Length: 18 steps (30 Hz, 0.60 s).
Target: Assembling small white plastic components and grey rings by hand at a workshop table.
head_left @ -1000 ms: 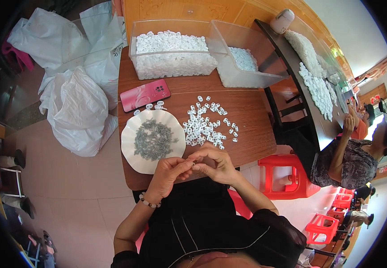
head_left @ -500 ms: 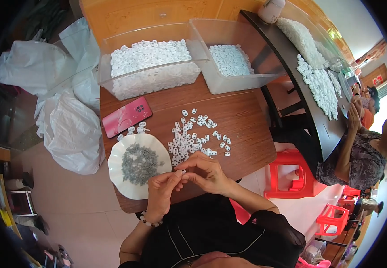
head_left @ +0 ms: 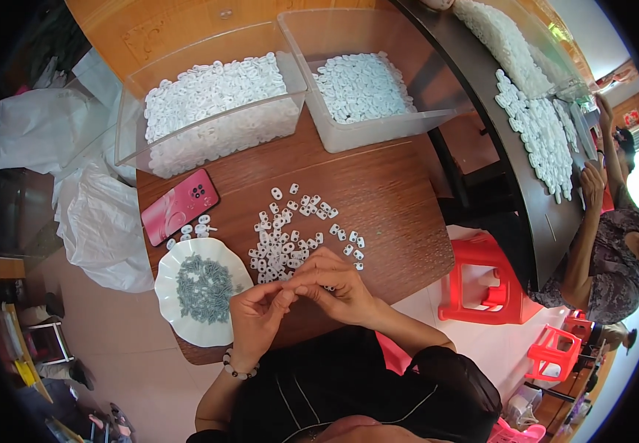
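Note:
My left hand and my right hand meet fingertip to fingertip above the table's near edge, both pinched closed. The left fingers keep a small white plastic piece that showed between the fingertips half a second ago; now the fingers mostly cover it. What the right fingertips grip is hidden. Just beyond them, a loose pile of small white two-holed plastic pieces lies on the wood. A white scalloped dish, left of my left hand, holds many small grey screw-like parts.
A pink phone lies beyond the dish, with a few white pieces beside it. Two clear bins of white pieces stand at the back of the brown table. On the right, another person sits at a dark table near a red stool.
The view has shifted, so the table and bins sit further left. The white piece between my fingertips is now covered. Both hands stay pinched together. The other person's arm has reached further out.

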Tool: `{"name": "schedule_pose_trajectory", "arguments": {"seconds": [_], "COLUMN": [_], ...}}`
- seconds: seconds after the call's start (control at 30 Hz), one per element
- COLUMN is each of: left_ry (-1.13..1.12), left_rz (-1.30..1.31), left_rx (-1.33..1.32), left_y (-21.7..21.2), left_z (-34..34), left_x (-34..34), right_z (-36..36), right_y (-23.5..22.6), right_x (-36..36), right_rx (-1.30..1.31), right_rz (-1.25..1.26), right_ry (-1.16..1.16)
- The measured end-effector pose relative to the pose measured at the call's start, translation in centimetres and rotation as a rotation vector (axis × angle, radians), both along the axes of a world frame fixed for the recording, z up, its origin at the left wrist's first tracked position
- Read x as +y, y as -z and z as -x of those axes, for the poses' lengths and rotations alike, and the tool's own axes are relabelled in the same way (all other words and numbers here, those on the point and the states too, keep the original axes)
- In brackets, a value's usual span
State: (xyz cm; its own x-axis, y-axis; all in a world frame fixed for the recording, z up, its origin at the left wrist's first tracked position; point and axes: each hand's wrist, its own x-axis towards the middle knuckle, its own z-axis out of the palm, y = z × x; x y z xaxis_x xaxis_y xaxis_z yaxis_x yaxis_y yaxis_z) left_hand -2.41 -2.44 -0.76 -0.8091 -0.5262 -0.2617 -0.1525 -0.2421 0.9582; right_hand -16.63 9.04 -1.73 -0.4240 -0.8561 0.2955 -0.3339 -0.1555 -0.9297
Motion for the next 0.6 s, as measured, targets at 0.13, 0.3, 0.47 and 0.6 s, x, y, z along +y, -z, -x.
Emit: {"name": "schedule_pose_trajectory", "arguments": {"seconds": [0.13, 0.3, 0.47, 0.6], "left_ry": [-0.131, -0.107, -0.12, -0.101], "left_rz": [0.142, 0.643, 0.767, 0.825], "left_rx": [0.054, 0.02, 0.044, 0.044], "left_y": [0.4, -0.9, -1.4, -1.5], "left_z": [0.7, 1.5, 1.9, 2.0], "left_x": [1.0, 1.2, 1.4, 1.2], "right_z": [0.6, 0.5, 0.9, 1.2], "right_y": [-0.2, 0.1, 0.0, -0.2], "right_x": [0.0, 0.4, 0.6, 0.6], "right_rx": [-0.008, -0.125, -0.106, -0.087], "right_rz": [-0.011, -0.066, -0.065, -0.057], "right_ry": [0.0, 0.053, 0.056, 0.048]}}
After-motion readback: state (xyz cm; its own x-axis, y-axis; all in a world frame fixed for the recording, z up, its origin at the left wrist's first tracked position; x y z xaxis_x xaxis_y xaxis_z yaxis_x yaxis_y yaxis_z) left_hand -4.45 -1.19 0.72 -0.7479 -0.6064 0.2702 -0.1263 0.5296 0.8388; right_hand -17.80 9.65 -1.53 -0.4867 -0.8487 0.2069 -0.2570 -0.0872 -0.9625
